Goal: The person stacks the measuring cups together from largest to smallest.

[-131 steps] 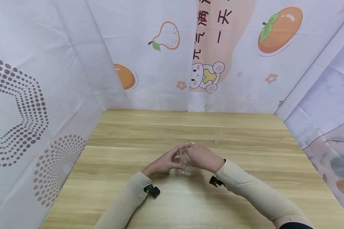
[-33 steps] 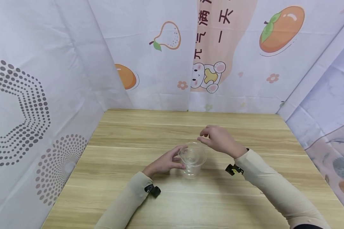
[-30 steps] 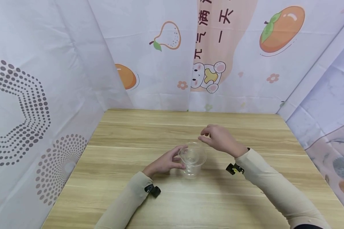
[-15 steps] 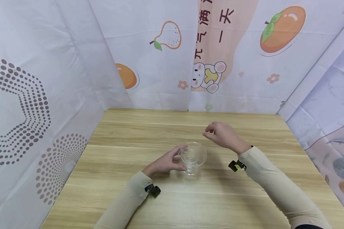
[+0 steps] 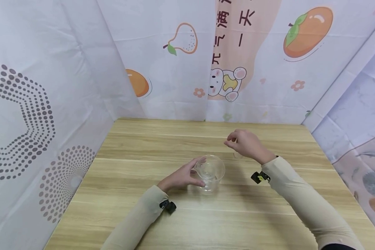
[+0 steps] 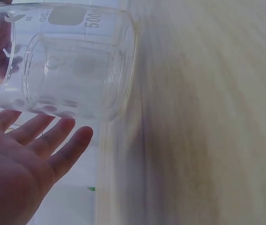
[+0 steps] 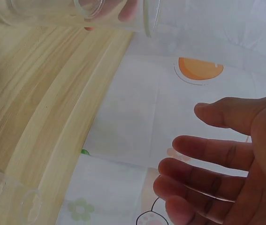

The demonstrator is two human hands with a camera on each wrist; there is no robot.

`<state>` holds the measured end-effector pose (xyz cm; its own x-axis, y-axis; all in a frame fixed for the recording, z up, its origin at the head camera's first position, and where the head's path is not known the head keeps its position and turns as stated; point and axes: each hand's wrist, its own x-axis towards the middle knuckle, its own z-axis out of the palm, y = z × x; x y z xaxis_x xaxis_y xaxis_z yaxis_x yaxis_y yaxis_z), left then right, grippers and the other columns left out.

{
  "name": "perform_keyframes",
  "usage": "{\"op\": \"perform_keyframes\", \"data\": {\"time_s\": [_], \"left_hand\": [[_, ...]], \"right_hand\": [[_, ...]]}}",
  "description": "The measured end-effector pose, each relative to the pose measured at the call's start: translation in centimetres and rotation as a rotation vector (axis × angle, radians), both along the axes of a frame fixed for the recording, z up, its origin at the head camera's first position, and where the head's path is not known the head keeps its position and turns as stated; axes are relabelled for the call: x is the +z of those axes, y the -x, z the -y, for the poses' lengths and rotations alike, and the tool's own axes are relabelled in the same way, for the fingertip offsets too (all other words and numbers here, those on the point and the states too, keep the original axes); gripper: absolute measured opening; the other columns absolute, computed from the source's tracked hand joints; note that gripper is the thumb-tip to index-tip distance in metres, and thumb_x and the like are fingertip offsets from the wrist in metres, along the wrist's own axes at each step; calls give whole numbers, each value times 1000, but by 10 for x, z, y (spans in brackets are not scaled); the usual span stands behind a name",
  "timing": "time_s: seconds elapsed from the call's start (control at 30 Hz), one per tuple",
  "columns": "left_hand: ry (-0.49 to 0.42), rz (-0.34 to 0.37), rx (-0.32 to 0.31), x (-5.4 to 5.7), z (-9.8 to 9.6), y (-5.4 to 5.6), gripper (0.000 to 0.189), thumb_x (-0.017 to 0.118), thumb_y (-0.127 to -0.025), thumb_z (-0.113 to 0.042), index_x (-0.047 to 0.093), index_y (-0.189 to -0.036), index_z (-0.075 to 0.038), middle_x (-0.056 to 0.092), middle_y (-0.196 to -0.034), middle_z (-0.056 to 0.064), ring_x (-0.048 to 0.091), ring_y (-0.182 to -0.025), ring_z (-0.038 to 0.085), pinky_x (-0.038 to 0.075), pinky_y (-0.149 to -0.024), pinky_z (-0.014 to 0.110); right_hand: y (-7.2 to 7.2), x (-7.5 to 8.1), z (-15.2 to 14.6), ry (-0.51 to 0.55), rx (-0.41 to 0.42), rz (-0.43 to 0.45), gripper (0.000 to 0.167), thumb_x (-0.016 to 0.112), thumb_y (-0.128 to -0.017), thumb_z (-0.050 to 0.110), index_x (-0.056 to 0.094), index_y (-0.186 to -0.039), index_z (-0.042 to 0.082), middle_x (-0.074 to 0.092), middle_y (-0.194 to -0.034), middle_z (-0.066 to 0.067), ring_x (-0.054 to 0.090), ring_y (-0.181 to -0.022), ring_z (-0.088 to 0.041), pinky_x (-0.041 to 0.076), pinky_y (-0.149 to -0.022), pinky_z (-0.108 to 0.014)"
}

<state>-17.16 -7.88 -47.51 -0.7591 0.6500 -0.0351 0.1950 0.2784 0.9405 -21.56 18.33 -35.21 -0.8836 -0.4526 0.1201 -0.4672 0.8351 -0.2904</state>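
Observation:
A large clear glass beaker (image 5: 218,168) marked 500 stands upright on the wooden table, and a smaller glass beaker (image 6: 79,82) sits inside it. My left hand (image 5: 182,176) is at the large beaker's left side, its thumb in front and its fingers reaching behind. In the left wrist view those fingers look fairly straight and lie beside the glass; firm contact cannot be told. My right hand (image 5: 247,144) hovers to the right and beyond, fingers loosely bent with nothing between them. Below it a small glass beaker (image 7: 13,197) stands on the table, mostly hidden in the head view.
The wooden table (image 5: 137,222) runs back to a white curtain (image 5: 162,83) printed with fruit and a cartoon animal. Patterned curtains close off the left and right sides too. A small black camera is strapped to each wrist.
My right hand was at the large beaker's mouth in the oldest frame. It has since risen away and keeps drifting back and right. My left hand has shifted only slightly.

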Motion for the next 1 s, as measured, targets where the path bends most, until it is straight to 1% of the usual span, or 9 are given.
{"op": "perform_keyframes", "data": {"time_s": [0.1, 0.23, 0.47, 0.53, 0.7, 0.77, 0.87, 1.0], "left_hand": [[-4, 0, -4, 0, -1, -1, 97, 82, -79, -32, 23, -155, -24, 30, -160, 4, 32, -146, 21, 40, -113, 44], [-14, 1, -1, 0, -3, -1, 95, 81, -80, -26, 23, -154, -22, 30, -160, 6, 33, -145, 24, 40, -112, 46], [-11, 7, 11, -2, -5, -1, 92, 81, -81, -25, 25, -153, -30, 35, -157, 2, 35, -144, 18, 40, -112, 44], [-10, 6, 17, -2, -5, -1, 91, 80, -81, -24, 25, -153, -30, 35, -157, 2, 36, -144, 18, 40, -112, 44], [-9, 10, 27, -1, -5, -1, 91, 79, -82, -20, 25, -154, -29, 34, -158, 1, 36, -144, 19, 39, -113, 46], [-11, 16, 30, -1, -5, -1, 91, 80, -82, -20, 25, -154, -29, 34, -158, 0, 36, -144, 19, 39, -114, 46], [-15, 21, 29, 0, -5, -1, 91, 80, -82, -22, 25, -154, -29, 35, -157, 1, 36, -144, 19, 39, -114, 45], [-16, 26, 31, 0, -4, 0, 90, 80, -82, -23, 25, -154, -29, 34, -158, 2, 39, -142, 23, 40, -113, 44]], "right_hand": [[1, -1, -3, 4, -2, -1, 25, 66, -92, 26, 75, -94, 2, 71, -88, -10, 65, -80, -23, 55, -70, -41], [2, -2, -6, 14, -3, 2, 24, 66, -92, 25, 75, -92, 2, 71, -87, -10, 64, -78, -22, 54, -70, -41], [4, -3, -10, 18, -21, 15, 23, 65, -93, 24, 75, -92, 2, 70, -87, -11, 63, -78, -22, 54, -71, -42], [5, -3, -11, 24, -32, 23, 24, 65, -93, 24, 74, -95, 2, 70, -89, -12, 63, -77, -22, 54, -71, -42], [7, 0, -10, 40, -46, 36, 31, 64, -92, 23, 69, -109, -2, 69, -94, -17, 62, -71, -21, 53, -69, -42], [7, 2, -10, 33, -45, 39, 33, 64, -92, 24, 68, -112, -2, 69, -95, -18, 61, -70, -20, 52, -69, -43], [9, 3, -11, 19, -57, 51, 35, 64, -93, 25, 66, -115, -2, 69, -99, -19, 62, -72, -22, 53, -70, -44], [12, 3, -13, 15, -89, 68, 45, 63, -94, 28, 59, -126, -3, 68, -107, -23, 64, -76, -25, 54, -73, -46]]}}
